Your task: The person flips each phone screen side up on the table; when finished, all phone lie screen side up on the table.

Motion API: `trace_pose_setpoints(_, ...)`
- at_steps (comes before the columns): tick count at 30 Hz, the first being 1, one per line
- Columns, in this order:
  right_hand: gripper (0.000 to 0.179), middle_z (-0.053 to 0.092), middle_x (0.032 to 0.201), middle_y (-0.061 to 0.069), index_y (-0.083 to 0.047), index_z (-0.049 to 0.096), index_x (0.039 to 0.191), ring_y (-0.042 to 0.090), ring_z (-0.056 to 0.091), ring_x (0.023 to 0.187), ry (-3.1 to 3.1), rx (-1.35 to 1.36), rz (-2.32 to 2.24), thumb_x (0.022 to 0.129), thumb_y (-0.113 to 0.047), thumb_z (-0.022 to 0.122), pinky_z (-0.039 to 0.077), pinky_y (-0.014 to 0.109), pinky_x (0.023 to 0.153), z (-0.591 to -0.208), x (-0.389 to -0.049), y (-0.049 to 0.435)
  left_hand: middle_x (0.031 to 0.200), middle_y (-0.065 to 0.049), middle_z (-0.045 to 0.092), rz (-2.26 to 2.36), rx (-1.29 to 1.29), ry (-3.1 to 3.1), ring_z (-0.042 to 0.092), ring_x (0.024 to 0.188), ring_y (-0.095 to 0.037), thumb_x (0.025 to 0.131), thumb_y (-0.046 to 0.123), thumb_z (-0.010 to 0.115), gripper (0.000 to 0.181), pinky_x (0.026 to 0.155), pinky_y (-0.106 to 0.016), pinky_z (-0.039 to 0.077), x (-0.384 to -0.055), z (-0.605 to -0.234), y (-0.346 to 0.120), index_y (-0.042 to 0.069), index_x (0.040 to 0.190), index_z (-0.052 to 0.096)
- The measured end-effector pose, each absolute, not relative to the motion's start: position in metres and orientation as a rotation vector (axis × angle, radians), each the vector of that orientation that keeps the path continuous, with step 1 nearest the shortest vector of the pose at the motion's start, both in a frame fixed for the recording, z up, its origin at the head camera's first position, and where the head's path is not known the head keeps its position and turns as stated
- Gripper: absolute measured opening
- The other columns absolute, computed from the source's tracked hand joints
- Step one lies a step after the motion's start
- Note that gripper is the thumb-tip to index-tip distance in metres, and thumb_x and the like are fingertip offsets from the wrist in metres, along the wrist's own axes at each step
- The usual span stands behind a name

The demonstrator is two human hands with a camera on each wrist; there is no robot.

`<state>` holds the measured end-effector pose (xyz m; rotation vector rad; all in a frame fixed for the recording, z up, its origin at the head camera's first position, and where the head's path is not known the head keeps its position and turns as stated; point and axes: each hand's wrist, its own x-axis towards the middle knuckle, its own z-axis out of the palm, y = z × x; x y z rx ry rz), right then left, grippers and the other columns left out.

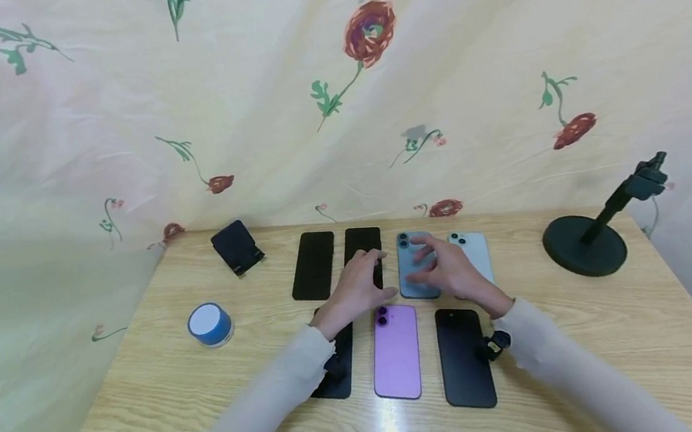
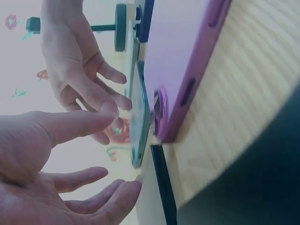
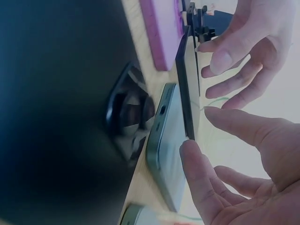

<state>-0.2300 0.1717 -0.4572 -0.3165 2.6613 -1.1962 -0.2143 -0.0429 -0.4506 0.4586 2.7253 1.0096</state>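
My left hand point(image 1: 356, 288) hovers above a dark phone point(image 1: 361, 239) in the back row, fingers apart and thumb spread, with nothing in its grasp. Facing it, my right hand point(image 1: 452, 271) hangs over a blue phone point(image 1: 419, 290), its fingers loosely bent and holding nothing. In the right wrist view, a fingertip comes close to the blue phone point(image 3: 169, 150). A pale blue phone point(image 1: 477, 249) lies partly hidden under the right hand. Nearer me is a purple phone point(image 1: 396, 356), back up. The left wrist view shows the purple phone point(image 2: 173, 51) beside both hands.
Another black phone point(image 1: 314, 265) lies at the back left. Two dark phones flank the purple one, one point(image 1: 341, 379) partly under my left sleeve, one point(image 1: 462, 362) at right. A blue-and-white round container point(image 1: 210, 324), a black phone stand point(image 1: 236, 246) and a round-based stand point(image 1: 585, 246) stand farther out.
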Motion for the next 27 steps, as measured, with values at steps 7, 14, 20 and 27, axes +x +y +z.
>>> trace_pose_setpoints(7,0.072,0.069,0.126,0.025,0.0,0.046,0.152,0.039,0.073,0.105,2.689,-0.333,-1.172,0.091,-0.016,0.081,0.061,0.035,0.073,-0.458,-0.229,0.187,0.14,-0.017,0.054,0.967,0.496,2.706,0.059,0.116,-0.028,0.093,0.027,0.079,0.066,0.099,-0.042,0.051,-0.214,-0.453,-0.027,0.008,0.151,0.052)
trace_pose_setpoints(14,0.065,0.067,0.124,0.03,0.005,0.047,0.149,0.042,0.073,0.102,2.701,-0.332,-1.214,0.093,-0.011,0.076,0.064,0.034,0.07,-0.46,-0.231,0.2,0.148,-0.018,0.049,0.9,0.515,2.708,0.058,0.125,-0.03,0.097,0.032,0.074,0.066,0.101,-0.043,0.053,-0.215,-0.455,-0.011,0.008,0.153,0.049)
trace_pose_setpoints(20,0.06,0.066,0.124,0.03,0.006,0.048,0.148,0.043,0.072,0.103,2.728,-0.299,-1.194,0.097,-0.013,0.072,0.063,0.033,0.068,-0.459,-0.237,0.207,0.151,-0.018,0.047,0.809,0.524,2.728,0.056,0.128,-0.029,0.099,0.036,0.071,0.066,0.105,-0.043,0.052,-0.215,-0.455,0.001,0.009,0.154,0.048)
trace_pose_setpoints(27,0.057,0.067,0.125,0.031,0.005,0.049,0.148,0.043,0.072,0.102,2.766,-0.301,-1.14,0.099,-0.015,0.07,0.063,0.038,0.074,-0.46,-0.248,0.217,0.158,-0.022,0.04,0.756,0.481,2.742,0.05,0.132,-0.036,0.098,0.038,0.072,0.069,0.099,-0.046,0.056,-0.214,-0.456,0.016,0.01,0.155,0.047)
